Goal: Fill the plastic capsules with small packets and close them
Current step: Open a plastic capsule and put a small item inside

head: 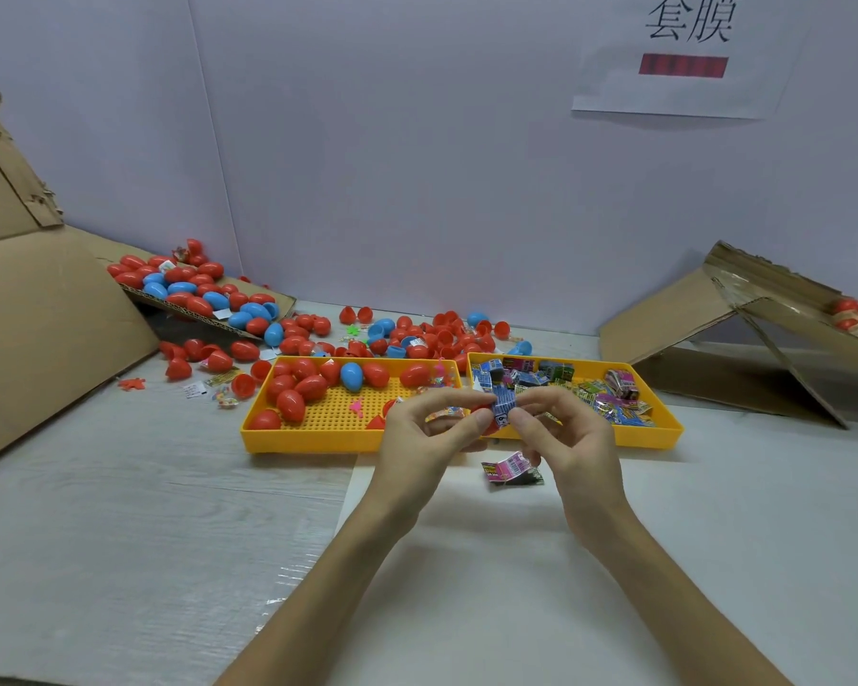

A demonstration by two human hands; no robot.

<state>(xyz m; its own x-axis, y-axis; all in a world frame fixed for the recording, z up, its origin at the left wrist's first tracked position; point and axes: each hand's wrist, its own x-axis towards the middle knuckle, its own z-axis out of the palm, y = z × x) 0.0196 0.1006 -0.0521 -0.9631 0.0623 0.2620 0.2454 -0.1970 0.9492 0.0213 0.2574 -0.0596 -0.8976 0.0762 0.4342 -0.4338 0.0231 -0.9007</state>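
Left hand (417, 438) and right hand (565, 438) together pinch 1 blue packet (502, 408) above the tabletop (120, 487), before 2 yellow trays: left tray (318, 440) holds red capsules (291, 403) and 1 blue capsule (351, 376), right tray (655, 435) packets (615, 403).

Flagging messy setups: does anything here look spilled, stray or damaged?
Red and blue capsules lie spilled across the table behind the yellow trays, a pink packet sits loose in front of them, and the left cardboard has a torn edge.
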